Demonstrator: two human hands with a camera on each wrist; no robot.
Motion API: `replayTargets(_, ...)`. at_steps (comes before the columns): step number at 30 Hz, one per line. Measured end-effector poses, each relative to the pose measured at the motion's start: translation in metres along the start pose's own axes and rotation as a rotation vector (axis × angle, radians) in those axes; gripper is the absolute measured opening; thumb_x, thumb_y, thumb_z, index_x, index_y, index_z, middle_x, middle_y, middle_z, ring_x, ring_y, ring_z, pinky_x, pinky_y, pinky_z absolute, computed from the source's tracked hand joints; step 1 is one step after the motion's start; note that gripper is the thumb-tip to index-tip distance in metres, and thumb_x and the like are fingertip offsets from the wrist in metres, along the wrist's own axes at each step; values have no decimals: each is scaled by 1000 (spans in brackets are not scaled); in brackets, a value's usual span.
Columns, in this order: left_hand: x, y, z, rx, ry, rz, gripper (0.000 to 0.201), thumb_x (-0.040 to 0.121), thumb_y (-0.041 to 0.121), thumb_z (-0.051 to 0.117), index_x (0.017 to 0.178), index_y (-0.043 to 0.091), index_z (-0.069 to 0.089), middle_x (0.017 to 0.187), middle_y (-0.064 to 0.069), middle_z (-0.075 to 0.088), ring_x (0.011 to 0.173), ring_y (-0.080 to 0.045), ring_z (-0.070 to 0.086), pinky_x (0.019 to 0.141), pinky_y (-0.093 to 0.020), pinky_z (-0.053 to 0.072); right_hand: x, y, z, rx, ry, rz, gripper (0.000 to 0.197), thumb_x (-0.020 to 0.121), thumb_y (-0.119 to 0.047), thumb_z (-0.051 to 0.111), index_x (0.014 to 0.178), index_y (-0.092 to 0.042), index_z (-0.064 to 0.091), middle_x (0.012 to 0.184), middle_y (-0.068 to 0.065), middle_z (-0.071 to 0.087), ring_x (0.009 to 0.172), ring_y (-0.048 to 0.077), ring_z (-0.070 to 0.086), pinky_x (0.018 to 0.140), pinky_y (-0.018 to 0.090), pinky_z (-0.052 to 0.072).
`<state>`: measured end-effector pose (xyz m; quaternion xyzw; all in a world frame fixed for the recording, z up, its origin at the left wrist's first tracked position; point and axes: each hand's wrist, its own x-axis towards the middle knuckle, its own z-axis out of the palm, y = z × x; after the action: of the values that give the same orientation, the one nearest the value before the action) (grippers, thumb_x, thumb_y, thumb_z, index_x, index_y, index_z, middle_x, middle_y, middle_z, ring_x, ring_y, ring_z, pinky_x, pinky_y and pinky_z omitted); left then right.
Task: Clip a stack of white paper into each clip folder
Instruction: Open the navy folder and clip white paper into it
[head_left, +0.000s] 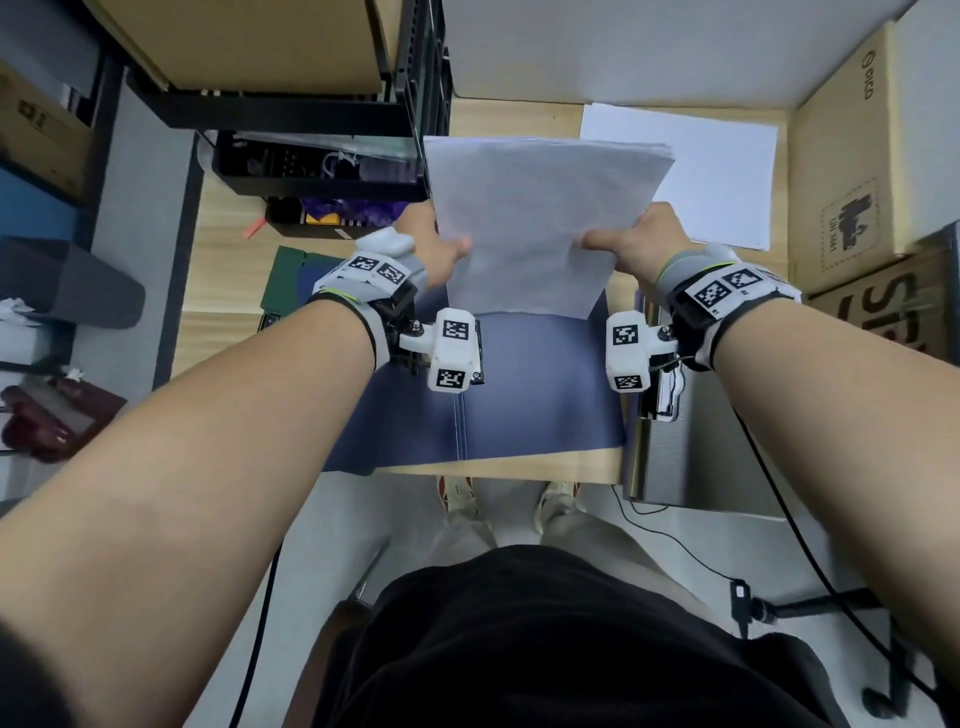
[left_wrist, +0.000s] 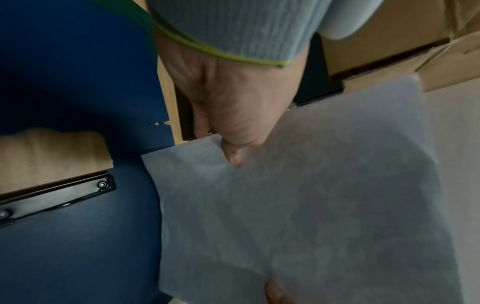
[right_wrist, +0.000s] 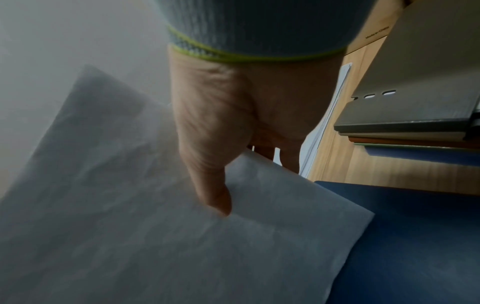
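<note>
A stack of white paper (head_left: 540, 218) is held tilted over an open blue clip folder (head_left: 540, 400) that lies on the wooden table. My left hand (head_left: 441, 248) pinches the stack's left edge with the thumb on top, and my right hand (head_left: 626, 241) pinches the right edge the same way. In the left wrist view the thumb (left_wrist: 233, 152) presses the paper (left_wrist: 324, 205), and the folder's black clip (left_wrist: 57, 195) lies to the left of it. The right wrist view shows the right thumb (right_wrist: 215, 195) on the sheet (right_wrist: 155, 236) above the blue folder (right_wrist: 402, 246).
Another pile of white paper (head_left: 717, 171) lies at the back right. A grey folder with a metal clip (head_left: 670, 447) sits on a stack at the right edge. A green folder (head_left: 291, 280) and a black shelf (head_left: 322, 166) are on the left, cardboard boxes (head_left: 852, 171) on the right.
</note>
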<state>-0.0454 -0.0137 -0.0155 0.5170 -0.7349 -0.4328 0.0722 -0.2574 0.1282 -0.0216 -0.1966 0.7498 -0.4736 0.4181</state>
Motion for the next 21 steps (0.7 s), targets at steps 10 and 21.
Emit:
replayTargets(10,5,-9,11,107,-57,-104,41,88,34,69,120,9,64,114,-2,68,101,-24,65,94,-36,50,6,4,2,-171,6,4,32,84,-20,77,114,-11,70,110,2,72,103,19,69,94,33,53)
replayTargets(21,10,-33,41,227,-328,-215,72,64,65,57,111,12,67,106,-4,71,93,-25,67,89,-44,55,-10,5,-8,-643,-64,343,54,78,-63,68,103,-16,55,69,11,65,52,28,61,54,33,51)
